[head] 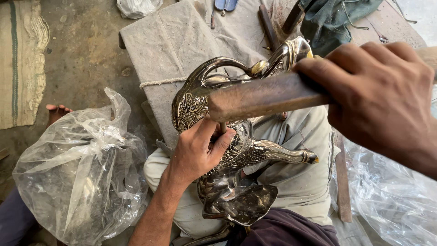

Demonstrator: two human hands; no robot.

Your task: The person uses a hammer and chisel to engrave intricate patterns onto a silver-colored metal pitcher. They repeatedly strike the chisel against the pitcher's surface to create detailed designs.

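A shiny engraved metal ewer point(236, 150) with a curved handle and a long spout lies on my lap, its base toward me. My left hand point(200, 148) rests on its body, fingers pinched around a thin metal punch point(222, 127) set against the engraved surface. My right hand point(378, 98) is raised at the right, gripping a wooden mallet point(264, 95) whose blunt end hangs just above the punch.
A cloth-covered low bench point(173, 41) stands ahead with small tools point(225, 5) on it. A clear plastic bag point(82, 168) holding metal pieces sits at my left, more plastic sheeting point(391, 196) at my right. Someone's toes point(57, 110) show at the left.
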